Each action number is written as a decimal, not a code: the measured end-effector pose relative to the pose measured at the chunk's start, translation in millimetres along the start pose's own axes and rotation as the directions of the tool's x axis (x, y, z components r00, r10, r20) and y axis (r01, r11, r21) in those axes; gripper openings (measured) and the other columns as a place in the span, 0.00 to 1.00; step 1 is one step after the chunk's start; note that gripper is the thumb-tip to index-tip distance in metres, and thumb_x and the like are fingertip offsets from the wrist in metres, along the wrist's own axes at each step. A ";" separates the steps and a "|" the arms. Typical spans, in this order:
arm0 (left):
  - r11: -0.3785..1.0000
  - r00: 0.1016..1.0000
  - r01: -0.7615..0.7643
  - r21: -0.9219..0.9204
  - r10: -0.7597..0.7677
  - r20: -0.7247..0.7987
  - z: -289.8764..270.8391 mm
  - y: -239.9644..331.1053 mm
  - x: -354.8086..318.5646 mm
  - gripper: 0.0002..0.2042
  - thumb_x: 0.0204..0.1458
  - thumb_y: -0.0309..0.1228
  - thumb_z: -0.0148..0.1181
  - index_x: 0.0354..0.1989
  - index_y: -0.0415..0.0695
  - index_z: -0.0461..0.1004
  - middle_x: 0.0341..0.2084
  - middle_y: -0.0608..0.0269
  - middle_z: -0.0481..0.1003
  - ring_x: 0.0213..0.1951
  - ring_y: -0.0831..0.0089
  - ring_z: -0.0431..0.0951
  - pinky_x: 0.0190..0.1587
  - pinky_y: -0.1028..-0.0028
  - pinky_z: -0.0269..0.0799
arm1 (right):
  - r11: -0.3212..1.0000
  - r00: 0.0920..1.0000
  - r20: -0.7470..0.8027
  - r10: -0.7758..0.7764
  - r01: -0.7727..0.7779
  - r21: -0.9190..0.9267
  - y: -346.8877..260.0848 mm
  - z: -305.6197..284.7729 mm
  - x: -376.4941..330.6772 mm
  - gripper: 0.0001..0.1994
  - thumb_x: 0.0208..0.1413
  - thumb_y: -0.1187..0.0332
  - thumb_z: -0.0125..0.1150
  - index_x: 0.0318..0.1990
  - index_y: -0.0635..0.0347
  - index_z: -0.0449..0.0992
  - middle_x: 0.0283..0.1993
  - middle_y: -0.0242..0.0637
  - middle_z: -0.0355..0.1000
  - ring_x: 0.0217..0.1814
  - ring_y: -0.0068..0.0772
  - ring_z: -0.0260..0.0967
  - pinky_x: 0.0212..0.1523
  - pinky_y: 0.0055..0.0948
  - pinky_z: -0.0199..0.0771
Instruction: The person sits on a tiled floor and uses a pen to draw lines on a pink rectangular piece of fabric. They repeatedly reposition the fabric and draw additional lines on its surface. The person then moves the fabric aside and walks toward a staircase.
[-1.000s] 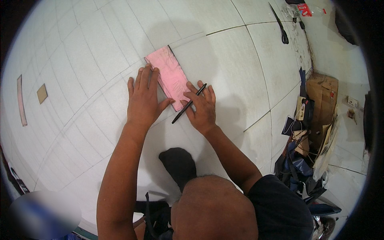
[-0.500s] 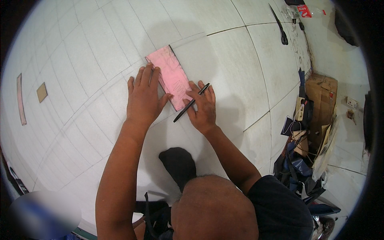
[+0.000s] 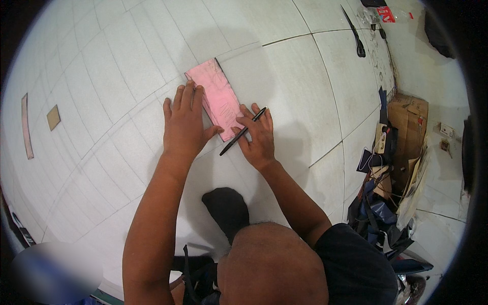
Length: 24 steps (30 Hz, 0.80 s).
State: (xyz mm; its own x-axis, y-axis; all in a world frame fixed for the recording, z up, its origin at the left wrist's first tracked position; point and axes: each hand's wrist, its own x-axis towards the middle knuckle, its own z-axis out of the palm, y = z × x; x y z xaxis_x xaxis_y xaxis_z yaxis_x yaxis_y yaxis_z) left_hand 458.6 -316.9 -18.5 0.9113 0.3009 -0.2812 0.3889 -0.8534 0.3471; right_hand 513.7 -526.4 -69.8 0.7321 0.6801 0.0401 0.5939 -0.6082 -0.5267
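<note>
A flat pink rectangle (image 3: pixel 217 96) with dark edges lies tilted on the white surface. It looks like folded paper or cloth, with faint pen lines near its lower end. My left hand (image 3: pixel 183 122) has its fingers stretched out, the tips on the rectangle's left edge and the thumb at its lower end. My right hand (image 3: pixel 260 137) holds a black pen (image 3: pixel 230 146) slantwise between thumb and fingers. Its fingertips touch the rectangle's lower right edge.
Black scissors (image 3: pixel 358 43) lie at the upper right, near a clear bottle (image 3: pixel 387 14) with a red label. A cardboard box (image 3: pixel 409 119) and piled bags (image 3: pixel 378 208) line the right side. At left lie a tan square (image 3: pixel 53 118) and a narrow pinkish strip (image 3: pixel 26 127).
My left thumb and wrist have shifted slightly to the right, the thumb now at the rectangle's lower end. My right hand and the pen stay almost in place.
</note>
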 end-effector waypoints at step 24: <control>1.000 0.999 0.013 0.012 -0.013 0.040 -5.8 7.5 6.3 0.53 0.39 0.50 0.80 0.75 0.52 0.55 0.72 0.48 0.56 0.74 0.48 0.54 0.72 0.41 0.53 | 0.898 0.989 0.049 0.139 -0.146 0.414 -30.6 -33.2 -31.3 0.08 0.62 0.74 0.63 0.46 0.67 0.76 0.41 0.46 0.79 0.44 0.46 0.79 0.47 0.39 0.77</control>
State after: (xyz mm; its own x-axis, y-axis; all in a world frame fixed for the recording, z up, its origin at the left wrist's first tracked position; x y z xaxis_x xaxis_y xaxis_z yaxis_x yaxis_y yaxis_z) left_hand 468.0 -319.0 -12.5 0.9000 0.2948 -0.3210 0.3986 -0.8547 0.3325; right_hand 483.7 -542.6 -26.7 0.7904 0.6081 -0.0747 0.2880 -0.4763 -0.8308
